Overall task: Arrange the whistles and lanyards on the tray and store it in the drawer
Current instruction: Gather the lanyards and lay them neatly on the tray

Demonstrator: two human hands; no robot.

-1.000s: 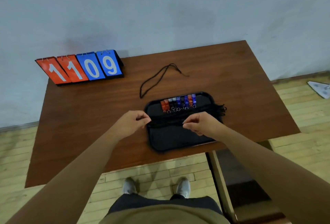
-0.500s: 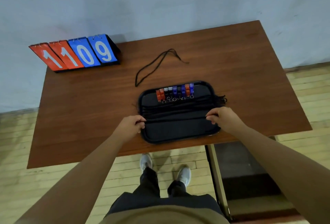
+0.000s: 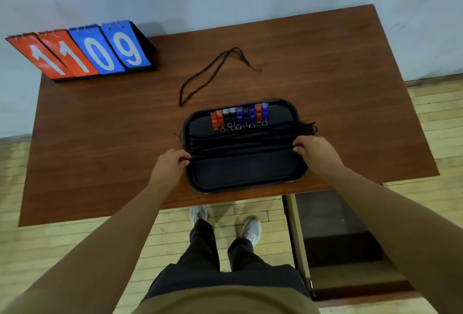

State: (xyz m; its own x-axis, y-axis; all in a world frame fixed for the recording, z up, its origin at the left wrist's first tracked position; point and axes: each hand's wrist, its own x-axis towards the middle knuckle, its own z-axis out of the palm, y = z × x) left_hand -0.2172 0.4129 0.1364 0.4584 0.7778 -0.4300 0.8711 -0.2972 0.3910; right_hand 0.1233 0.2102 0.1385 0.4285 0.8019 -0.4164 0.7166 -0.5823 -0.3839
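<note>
My left grip (image 3: pixel 172 163) and right grip (image 3: pixel 313 149) pinch one black lanyard (image 3: pixel 240 152) taut across the tray (image 3: pixel 245 173), below the lined-up whistles (image 3: pixel 239 114). A loose lanyard (image 3: pixel 200 80) lies on the tabletop (image 3: pixel 325 63); the tray is not yet in the drawer (image 3: pixel 338 226).

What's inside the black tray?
A row of colourful whistles at the far edge of the tray, and black lanyards stretched across the middle. The floor under the lanyards is hidden.

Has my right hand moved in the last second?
Yes. The right hand went rightward, from the middle of the tray to its right edge.
</note>
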